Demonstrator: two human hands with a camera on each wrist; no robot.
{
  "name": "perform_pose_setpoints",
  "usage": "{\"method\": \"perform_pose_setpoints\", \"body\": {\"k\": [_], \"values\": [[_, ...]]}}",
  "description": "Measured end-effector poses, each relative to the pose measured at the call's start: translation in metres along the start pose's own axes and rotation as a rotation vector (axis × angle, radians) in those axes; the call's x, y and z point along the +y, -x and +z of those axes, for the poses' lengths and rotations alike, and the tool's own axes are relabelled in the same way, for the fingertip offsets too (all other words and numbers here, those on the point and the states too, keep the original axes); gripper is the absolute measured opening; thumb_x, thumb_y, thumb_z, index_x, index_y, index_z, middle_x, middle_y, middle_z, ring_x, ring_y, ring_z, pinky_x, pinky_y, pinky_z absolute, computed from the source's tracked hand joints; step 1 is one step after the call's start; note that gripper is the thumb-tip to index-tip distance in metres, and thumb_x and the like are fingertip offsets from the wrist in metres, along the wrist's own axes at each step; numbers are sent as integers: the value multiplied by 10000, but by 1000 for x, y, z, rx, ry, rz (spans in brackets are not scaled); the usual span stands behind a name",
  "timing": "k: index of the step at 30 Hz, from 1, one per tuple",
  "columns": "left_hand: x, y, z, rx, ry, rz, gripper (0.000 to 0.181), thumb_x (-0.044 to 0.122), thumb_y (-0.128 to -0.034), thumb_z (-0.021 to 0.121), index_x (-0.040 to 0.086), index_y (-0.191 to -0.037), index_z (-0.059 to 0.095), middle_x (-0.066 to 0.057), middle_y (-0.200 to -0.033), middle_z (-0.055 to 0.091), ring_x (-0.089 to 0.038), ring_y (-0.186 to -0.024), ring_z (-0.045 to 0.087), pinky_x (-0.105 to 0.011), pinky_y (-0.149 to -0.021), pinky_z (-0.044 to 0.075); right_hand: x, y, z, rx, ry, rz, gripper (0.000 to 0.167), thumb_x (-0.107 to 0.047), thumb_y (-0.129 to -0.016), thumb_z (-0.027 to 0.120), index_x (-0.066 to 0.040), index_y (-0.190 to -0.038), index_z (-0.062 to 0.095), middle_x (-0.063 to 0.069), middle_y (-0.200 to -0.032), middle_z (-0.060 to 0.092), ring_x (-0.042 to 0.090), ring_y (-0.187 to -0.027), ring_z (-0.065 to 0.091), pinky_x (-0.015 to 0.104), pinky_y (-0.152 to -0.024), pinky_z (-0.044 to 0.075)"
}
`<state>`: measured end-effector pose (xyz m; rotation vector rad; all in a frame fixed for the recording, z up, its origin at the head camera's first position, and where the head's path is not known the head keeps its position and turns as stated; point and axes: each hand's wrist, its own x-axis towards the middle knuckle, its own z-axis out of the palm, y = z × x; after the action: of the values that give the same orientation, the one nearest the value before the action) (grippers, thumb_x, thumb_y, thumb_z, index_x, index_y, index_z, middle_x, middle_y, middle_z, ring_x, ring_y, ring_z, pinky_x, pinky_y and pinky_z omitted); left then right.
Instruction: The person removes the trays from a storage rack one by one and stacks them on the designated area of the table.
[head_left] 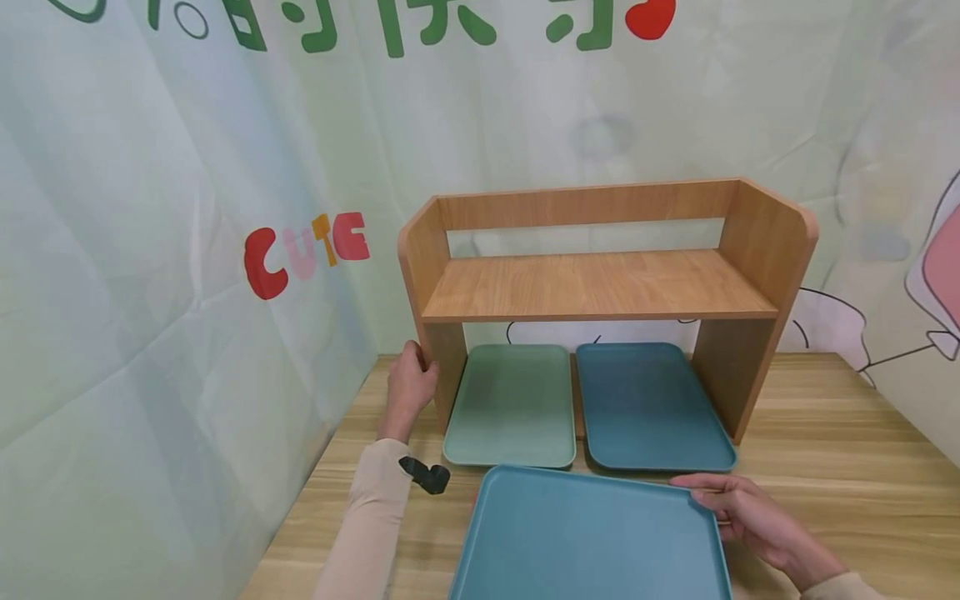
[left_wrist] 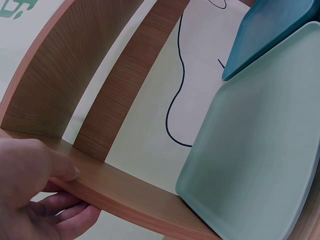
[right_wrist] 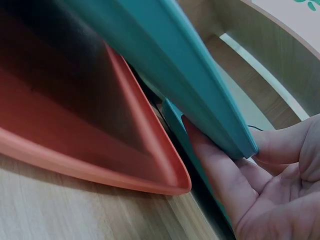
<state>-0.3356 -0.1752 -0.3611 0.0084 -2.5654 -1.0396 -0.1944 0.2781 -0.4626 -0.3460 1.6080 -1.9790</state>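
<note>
My left hand [head_left: 411,387] grips the front edge of the left side panel of a wooden desk shelf [head_left: 600,285]; in the left wrist view, the thumb and fingers lie on opposite faces of that panel [left_wrist: 125,187]. By its far right corner, a blue rectangular tray [head_left: 592,542] is held in my right hand [head_left: 761,525]. The right wrist view shows this tray raised above a red-orange tray [right_wrist: 65,130] on the table. Beneath the shelf board, a pale green tray [head_left: 513,408] lies at the left and a darker blue tray [head_left: 652,408] at the right, side by side.
The shelf stands on a wood-grain table [head_left: 847,467]. Behind and to the left hangs a printed cloth [head_left: 187,375] with coloured letters. The shelf's right side panel [head_left: 738,375] stands beside the darker blue tray. A black strap piece [head_left: 425,475] sits at my left cuff.
</note>
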Motion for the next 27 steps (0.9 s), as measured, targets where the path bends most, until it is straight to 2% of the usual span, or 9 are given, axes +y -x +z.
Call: {"method": "perform_pose_setpoints", "body": {"k": [13, 22, 27], "values": [[0, 1, 1, 11, -9, -10, 166, 130, -921, 539, 4, -1024, 504, -180, -950, 602, -301, -855, 598, -403, -706, 491, 6, -8, -4, 56, 53, 44, 293, -153, -992, 462, -193, -1212, 651, -2, -1070, 704, 137, -943, 677, 338, -805, 548], [0, 0, 1, -3, -6, -20, 175, 131, -925, 537, 4, -1040, 501, -184, -971, 602, -303, -882, 603, -406, -719, 501, 8, -12, -5, 59, 71, 50, 283, -156, -990, 463, -239, -1169, 666, -12, -1045, 702, 134, -920, 676, 334, -789, 549], [-2, 0, 2, 2, -8, -13, 165, 126, -922, 544, 5, -1028, 503, -177, -949, 599, -298, -857, 594, -398, -708, 493, 12, -14, -5, 148, 112, 89, 298, -193, -979, 505, -113, -1243, 618, -16, -1016, 686, 123, -898, 662, 339, -782, 548]]}}
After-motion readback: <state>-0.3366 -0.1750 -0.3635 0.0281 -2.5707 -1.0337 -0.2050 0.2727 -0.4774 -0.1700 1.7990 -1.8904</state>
